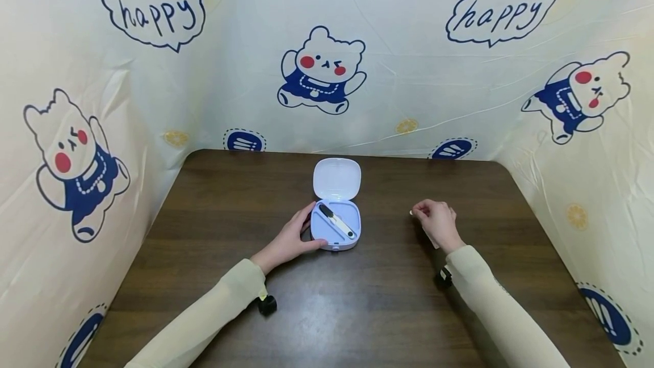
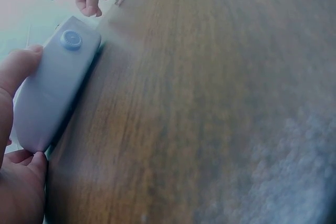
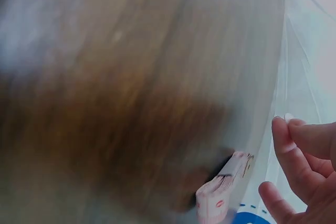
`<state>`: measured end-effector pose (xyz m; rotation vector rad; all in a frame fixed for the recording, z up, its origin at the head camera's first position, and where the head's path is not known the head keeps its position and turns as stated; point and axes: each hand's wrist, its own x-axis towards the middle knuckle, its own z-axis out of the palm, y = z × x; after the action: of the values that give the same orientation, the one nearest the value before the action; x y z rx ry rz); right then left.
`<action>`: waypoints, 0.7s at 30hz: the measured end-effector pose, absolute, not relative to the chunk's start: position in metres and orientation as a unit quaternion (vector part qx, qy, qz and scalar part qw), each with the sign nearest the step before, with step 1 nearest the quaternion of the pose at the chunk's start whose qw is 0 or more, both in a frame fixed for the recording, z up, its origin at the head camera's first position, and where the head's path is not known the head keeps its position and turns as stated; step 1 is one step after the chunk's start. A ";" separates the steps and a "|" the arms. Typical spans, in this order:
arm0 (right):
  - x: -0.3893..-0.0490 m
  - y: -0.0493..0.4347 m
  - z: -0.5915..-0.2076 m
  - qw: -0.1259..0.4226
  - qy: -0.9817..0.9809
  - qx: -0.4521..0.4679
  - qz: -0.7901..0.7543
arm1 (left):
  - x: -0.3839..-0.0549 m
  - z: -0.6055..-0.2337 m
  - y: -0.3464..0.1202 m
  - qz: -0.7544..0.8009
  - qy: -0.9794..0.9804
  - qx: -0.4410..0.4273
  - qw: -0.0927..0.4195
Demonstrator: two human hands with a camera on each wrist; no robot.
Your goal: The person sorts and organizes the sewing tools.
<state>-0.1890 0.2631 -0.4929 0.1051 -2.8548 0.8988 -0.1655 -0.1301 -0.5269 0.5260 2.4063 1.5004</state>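
On the table stands a small light-blue plastic box (image 1: 335, 243), its lid (image 1: 337, 179) tipped up at the back. A slim white tool with a black end (image 1: 337, 221) lies slanted in its tray. My left hand (image 1: 290, 242) grips the box at its left side, thumb at the front edge; the left wrist view shows a round button-like catch (image 2: 71, 39) on the box front. To the right, my right hand (image 1: 436, 223) pinches a tiny white piece (image 3: 289, 116) between thumb and index fingertip, above the table. What the piece is, I cannot tell.
A folded pink-and-white printed packet (image 3: 212, 203) lies on the table beneath my right hand. Around the dark wooden table (image 1: 230, 197) hangs a pale printed cloth (image 1: 409, 84) at the back and both sides.
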 end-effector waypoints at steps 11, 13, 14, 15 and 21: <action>-0.191 0.246 -0.490 0.089 -0.944 0.062 0.311 | -0.168 -0.525 -0.130 0.512 0.830 0.177 0.132; -0.191 0.242 -0.490 0.092 -0.943 0.064 0.314 | -0.167 -0.526 -0.130 0.512 0.830 0.176 0.132; -0.191 0.240 -0.490 0.094 -0.942 0.064 0.315 | -0.167 -0.526 -0.130 0.512 0.830 0.177 0.132; -0.191 0.238 -0.490 0.094 -0.941 0.065 0.319 | -0.167 -0.526 -0.130 0.512 0.831 0.176 0.132; -0.190 0.224 -0.487 0.085 -0.934 0.073 0.339 | -0.166 -0.527 -0.130 0.511 0.831 0.176 0.133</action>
<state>-0.1896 0.2236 -0.4870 0.2192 -2.7850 1.0115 -0.1665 -0.1299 -0.5272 0.5109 2.4102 1.4816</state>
